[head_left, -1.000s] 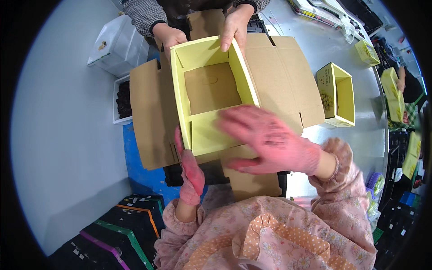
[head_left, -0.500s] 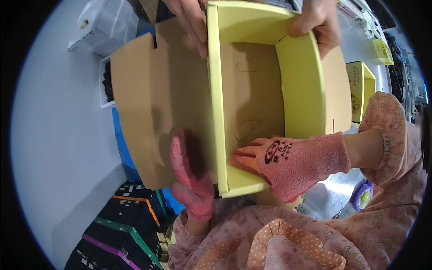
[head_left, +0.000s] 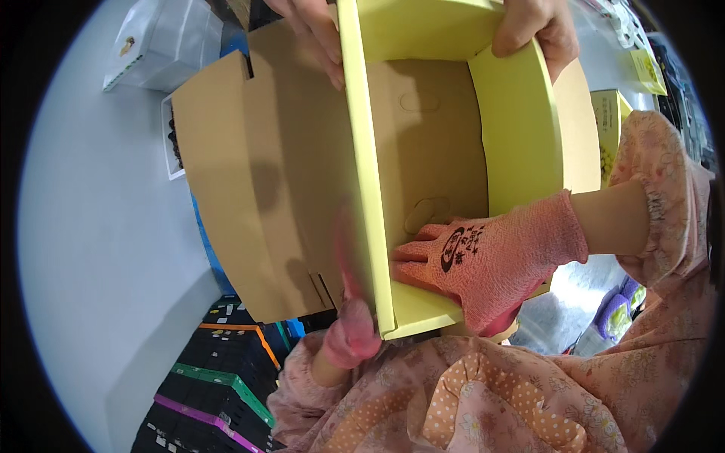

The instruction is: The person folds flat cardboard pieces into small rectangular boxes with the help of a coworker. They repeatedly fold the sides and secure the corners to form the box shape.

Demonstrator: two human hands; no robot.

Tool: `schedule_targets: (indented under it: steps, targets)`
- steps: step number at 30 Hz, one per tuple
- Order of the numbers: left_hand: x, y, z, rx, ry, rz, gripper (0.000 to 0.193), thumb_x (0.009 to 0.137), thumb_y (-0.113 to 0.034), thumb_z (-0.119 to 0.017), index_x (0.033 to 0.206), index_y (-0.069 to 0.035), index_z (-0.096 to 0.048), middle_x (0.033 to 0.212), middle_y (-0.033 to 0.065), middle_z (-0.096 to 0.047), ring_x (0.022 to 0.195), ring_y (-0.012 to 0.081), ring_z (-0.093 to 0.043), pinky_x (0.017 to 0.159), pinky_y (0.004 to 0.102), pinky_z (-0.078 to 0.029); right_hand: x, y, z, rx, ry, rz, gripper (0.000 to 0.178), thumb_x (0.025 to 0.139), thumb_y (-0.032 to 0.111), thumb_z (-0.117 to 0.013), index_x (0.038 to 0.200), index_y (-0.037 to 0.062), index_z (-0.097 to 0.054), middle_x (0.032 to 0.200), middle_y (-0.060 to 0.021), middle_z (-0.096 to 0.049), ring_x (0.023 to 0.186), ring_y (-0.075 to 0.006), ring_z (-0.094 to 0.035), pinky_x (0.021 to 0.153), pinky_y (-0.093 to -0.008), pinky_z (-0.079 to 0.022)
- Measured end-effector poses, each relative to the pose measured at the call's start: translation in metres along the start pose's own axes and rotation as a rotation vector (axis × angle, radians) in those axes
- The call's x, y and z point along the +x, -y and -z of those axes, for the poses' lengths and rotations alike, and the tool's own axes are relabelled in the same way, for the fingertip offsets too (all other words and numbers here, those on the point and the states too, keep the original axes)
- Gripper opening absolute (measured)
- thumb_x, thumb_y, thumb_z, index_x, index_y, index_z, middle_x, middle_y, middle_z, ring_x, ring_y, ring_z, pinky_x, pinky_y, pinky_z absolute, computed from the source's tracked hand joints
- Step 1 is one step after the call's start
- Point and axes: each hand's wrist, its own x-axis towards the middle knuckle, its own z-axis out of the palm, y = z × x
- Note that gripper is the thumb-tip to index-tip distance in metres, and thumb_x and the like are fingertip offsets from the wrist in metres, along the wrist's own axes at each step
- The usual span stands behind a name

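The right hand [head_left: 483,264], fingers extended, grip indeterminable, apparently presses the near end inside the yellow box [head_left: 521,136] over brown cardboard [head_left: 226,158], the blurred left hand [head_left: 355,328], grip likewise indeterminable, flanks it, and even pressure is probably required next.

On your right hand [head_left: 491,264] you wear a pink knitted fabric glove [head_left: 529,234], its back printed with a black oval emblem [head_left: 451,253] and a cluster of small black marks. Toward the palm, the glove's pink turns deeper. Your left hand [head_left: 353,332] has a similar pink glove, though its detail is blurred. You have on a loose pink fabric smock [head_left: 370,408] patterned with small pale flowers. Its full right sleeve [head_left: 653,155] ends in a gathered, ruffled cuff [head_left: 651,208], leaving some forearm bare. Orange cloth trim with white polka dots [head_left: 513,396] crosses your front in folded bands.
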Motion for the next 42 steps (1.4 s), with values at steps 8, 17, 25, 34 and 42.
schedule_targets:
  steps: [8,17,25,34,42]
  targets:
    - [0.037,-0.008,0.017,-0.348,-0.025,-0.136,0.070,0.099,-0.048,-0.041,0.152,-0.006,-0.021,0.158,0.0083,-0.024,0.145,0.0221,-0.021,0.121,0.0369,-0.012,-0.005,-0.012,-0.005,-0.135,0.007,0.032,0.074,0.070,0.022,-0.058,0.137,-0.0029,-0.039,0.141,-0.0213,-0.043,0.133,-0.0346,-0.041,0.109,-0.0415,-0.036]
    - [0.021,-0.012,0.006,0.651,-0.109,-0.198,0.063,0.098,-0.043,-0.043,0.146,-0.003,-0.033,0.144,0.0162,-0.041,0.133,0.0280,-0.040,0.109,0.0401,-0.032,-0.015,-0.023,-0.009,0.044,0.147,-0.060,0.061,0.063,0.014,-0.062,0.121,-0.0022,-0.051,0.118,-0.0234,-0.057,0.108,-0.0384,-0.056,0.092,-0.0437,-0.047]
    - [0.026,-0.049,-0.075,0.630,0.158,-0.690,0.102,0.080,-0.063,-0.064,0.145,0.004,-0.023,0.143,0.0229,-0.039,0.123,0.0311,-0.052,0.100,0.0429,-0.047,-0.039,0.000,-0.047,-0.691,-0.720,-0.025,0.039,0.071,0.027,-0.066,0.102,0.0033,-0.061,0.099,-0.0136,-0.063,0.101,-0.0333,-0.061,0.096,-0.0431,-0.045]
    - [0.097,-0.070,-0.134,1.438,1.545,0.630,0.095,0.073,-0.033,-0.077,0.145,0.005,-0.026,0.138,0.0259,-0.042,0.127,0.0362,-0.044,0.105,0.0392,-0.038,-0.049,-0.077,-0.172,0.442,-1.786,0.040,0.081,0.068,0.004,-0.079,0.139,0.0017,-0.038,0.133,-0.0179,-0.046,0.123,-0.0318,-0.049,0.100,-0.0431,-0.043]
    - [0.119,-0.047,-0.129,1.189,1.603,0.908,0.099,0.068,-0.037,-0.073,0.147,0.001,-0.028,0.148,0.0271,-0.023,0.137,0.0454,-0.023,0.115,0.0461,-0.022,-0.039,-0.083,-0.133,0.428,-1.479,0.112,0.077,0.065,-0.007,-0.062,0.138,0.0029,-0.040,0.130,-0.0215,-0.048,0.119,-0.0428,-0.049,0.100,-0.0451,-0.043]
